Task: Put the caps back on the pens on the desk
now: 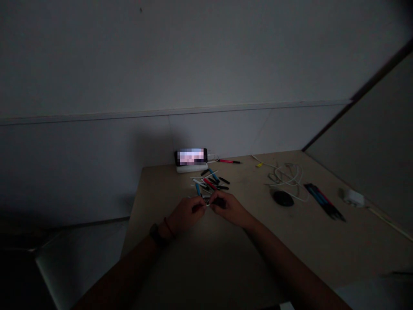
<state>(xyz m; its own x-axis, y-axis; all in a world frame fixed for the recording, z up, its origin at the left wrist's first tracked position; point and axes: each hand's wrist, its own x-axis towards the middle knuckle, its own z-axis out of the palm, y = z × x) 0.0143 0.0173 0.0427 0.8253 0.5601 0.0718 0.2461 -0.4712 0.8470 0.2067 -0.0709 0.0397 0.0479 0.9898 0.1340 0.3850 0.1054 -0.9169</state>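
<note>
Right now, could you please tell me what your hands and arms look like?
The left hand has a dark watch at its wrist, with a thin reddish band beside it. The right hand wears nothing that shows. No sleeves are visible.

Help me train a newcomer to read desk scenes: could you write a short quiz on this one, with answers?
1. Multiple choice: where is the watch worn?
A) left wrist
B) right wrist
C) it is not worn, but lies on the desk

2. True or false: the mouse lies to the right of the right hand.

3. Fill in the missing colour: the pen near the wall, just right of the phone, is black and ____.

Key: 1. A; 2. true; 3. red.
</note>
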